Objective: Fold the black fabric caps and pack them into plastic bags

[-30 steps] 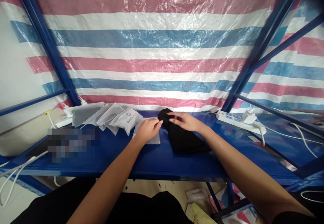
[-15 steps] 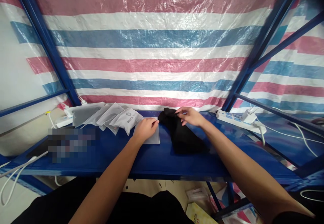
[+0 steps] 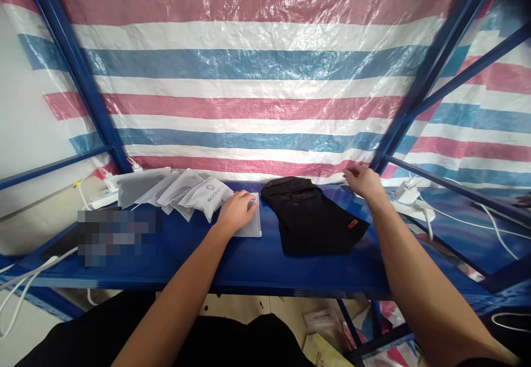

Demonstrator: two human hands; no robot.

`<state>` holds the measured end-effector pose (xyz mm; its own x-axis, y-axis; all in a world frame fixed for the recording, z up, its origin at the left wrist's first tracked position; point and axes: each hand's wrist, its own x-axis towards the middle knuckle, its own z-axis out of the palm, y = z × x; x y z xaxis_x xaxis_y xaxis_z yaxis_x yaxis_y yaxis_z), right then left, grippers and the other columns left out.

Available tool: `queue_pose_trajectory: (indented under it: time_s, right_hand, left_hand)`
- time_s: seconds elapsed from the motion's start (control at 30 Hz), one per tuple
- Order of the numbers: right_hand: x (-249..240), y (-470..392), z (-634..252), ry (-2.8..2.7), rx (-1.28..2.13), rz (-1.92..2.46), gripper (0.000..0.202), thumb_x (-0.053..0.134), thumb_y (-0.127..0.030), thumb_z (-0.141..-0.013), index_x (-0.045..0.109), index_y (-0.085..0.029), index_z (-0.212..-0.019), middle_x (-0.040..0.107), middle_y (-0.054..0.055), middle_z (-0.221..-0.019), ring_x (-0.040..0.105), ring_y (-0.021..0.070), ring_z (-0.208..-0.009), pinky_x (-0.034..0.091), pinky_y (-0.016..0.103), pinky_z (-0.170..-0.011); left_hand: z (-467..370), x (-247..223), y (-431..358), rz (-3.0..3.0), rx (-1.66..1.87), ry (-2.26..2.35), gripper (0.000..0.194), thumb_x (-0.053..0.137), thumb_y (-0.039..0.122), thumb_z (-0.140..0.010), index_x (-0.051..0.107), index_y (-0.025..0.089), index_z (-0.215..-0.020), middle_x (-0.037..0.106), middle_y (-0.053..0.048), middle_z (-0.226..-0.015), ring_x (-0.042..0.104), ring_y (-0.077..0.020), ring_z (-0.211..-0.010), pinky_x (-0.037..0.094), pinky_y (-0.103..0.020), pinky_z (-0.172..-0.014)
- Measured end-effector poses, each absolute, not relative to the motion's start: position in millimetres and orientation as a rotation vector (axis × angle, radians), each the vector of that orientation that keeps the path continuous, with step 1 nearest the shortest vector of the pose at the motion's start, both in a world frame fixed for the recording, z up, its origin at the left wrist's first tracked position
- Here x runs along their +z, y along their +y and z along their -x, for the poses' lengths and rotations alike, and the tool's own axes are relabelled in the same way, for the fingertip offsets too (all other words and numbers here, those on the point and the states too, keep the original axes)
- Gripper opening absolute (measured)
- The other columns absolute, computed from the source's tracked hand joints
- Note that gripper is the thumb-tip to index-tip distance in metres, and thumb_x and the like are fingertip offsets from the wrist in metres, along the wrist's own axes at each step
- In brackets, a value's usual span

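A flat translucent grey pouch [image 3: 251,222] lies at centre frame on the blue shelf, partly covered from the left. Just right of it, a black garment [image 3: 311,218] lies spread flat, with small orange lettering near its right edge.

Soft, even daylight fills the scene, and the glossy red, white and blue striped plastic tarpaulin [image 3: 249,79] behind the shelf throws back patchy white glare, strongest along its blue band and upper red stripe. Shadows are faint: only a thin dark edge lies under the black folded fabric garment [image 3: 311,218] on the blue metal shelf [image 3: 257,262]. The wide lens bends the blue steel frame posts [image 3: 70,63] outward at the edges, the corners smear slightly, and a pixelated grey patch [image 3: 116,231] blots the left part of the shelf.
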<state>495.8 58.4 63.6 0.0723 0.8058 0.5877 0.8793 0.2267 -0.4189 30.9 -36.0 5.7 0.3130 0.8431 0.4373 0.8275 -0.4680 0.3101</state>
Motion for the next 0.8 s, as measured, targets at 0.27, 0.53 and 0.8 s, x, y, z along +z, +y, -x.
queue_pose_trajectory:
  time_s: [0.27,0.53,0.8]
  right_hand:
    - [37,15,-355,-2.363,0.127,1.184,0.073,0.056,-0.069,-0.105,0.054,-0.03,-0.166,0.053,0.007,-0.171,0.047,0.0366,-0.159,0.035,0.052,-0.133]
    - [-3,28,-317,-2.55,0.239,1.66,0.09,0.026,-0.091,-0.101,0.022,-0.044,-0.178,0.013,-0.005,-0.186,0.001,0.0399,-0.173,0.001,0.065,-0.138]
    - [-10,31,-316,-2.363,0.239,1.986,0.096,0.017,-0.094,-0.098,0.013,-0.043,-0.179,0.003,-0.004,-0.187,-0.004,0.0462,-0.172,-0.001,0.08,-0.131]
  left_hand:
    - [-27,-16,-30,-2.467,0.567,1.65,0.053,0.043,0.053,-0.112,0.059,0.029,-0.157,0.045,-0.01,-0.176,0.034,-0.0391,-0.166,0.027,-0.065,-0.132]
    - [-31,-16,-27,-2.408,0.397,1.735,0.074,0.027,0.064,-0.112,0.041,0.022,-0.171,0.024,-0.014,-0.184,0.019,-0.0376,-0.171,0.015,-0.063,-0.136]
    - [-32,-17,-24,-2.408,0.39,1.71,0.073,0.03,0.064,-0.112,0.045,0.021,-0.169,0.025,-0.014,-0.184,0.019,-0.0392,-0.171,0.016,-0.065,-0.136]
